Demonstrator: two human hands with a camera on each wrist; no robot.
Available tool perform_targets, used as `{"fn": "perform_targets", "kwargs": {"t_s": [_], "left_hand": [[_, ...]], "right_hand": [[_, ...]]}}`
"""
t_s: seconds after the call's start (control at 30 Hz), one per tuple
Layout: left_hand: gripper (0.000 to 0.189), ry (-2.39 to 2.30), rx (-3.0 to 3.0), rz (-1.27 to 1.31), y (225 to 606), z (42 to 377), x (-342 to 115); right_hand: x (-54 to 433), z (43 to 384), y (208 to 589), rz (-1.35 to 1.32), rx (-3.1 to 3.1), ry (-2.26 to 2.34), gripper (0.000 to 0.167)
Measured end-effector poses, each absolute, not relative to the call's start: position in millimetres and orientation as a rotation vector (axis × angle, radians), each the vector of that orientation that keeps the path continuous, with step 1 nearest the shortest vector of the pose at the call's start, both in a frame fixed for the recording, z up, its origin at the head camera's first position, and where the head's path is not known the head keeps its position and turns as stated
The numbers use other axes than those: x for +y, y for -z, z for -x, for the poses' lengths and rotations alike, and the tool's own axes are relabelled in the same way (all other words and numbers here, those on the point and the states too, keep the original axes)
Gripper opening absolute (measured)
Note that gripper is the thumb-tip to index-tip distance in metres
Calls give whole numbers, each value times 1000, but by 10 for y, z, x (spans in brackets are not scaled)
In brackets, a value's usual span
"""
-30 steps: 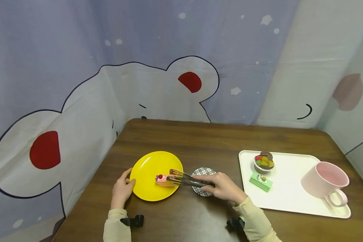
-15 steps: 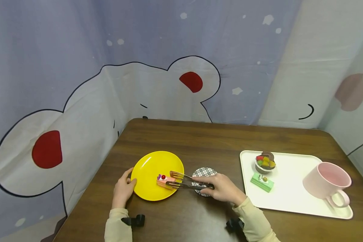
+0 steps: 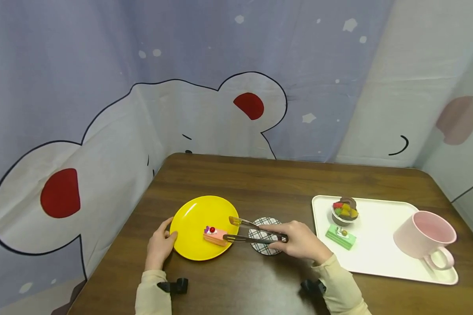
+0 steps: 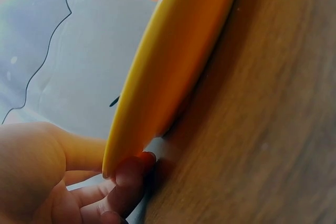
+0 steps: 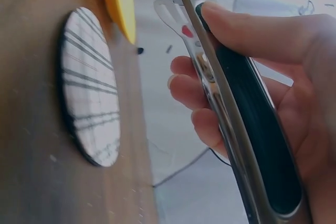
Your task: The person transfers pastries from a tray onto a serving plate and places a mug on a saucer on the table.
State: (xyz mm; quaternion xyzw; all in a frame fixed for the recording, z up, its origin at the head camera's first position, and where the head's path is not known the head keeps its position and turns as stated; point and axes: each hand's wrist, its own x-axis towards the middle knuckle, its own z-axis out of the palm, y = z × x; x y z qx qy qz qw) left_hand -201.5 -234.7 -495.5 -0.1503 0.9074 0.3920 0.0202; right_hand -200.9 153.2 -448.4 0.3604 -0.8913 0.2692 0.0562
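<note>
Salmon-pink cake slice (image 3: 216, 237), red ball (image 3: 212, 229) atop; glossy yellow plate (image 3: 199, 217) beneath.

The right hand (image 5: 312, 72) grips tongs (image 5: 254, 129) near a checked coaster (image 5: 89, 87) and yellow plate (image 5: 122, 4).

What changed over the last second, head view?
The right hand drew the tongs back to the right; their arms spread wider and cover less of the pink cake. Can't tell if one tip still touches it. Unchanged: cake on the yellow plate, left hand holding its rim, tray items.
</note>
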Motion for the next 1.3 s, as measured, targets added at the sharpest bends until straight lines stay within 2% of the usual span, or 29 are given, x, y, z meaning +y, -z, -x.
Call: {"fn": "perform_targets", "kwargs": {"t_s": [0.67,1.3], "left_hand": [[53,-1224,2806,463,4954,1993,-2383],[53,-1202,2814,446,4973,2005,-2354]], "right_hand": [[2182,1924,4150,-942,-2629,-778,51],[2652,1521,4314,-568,-2749,-737,47]]}}
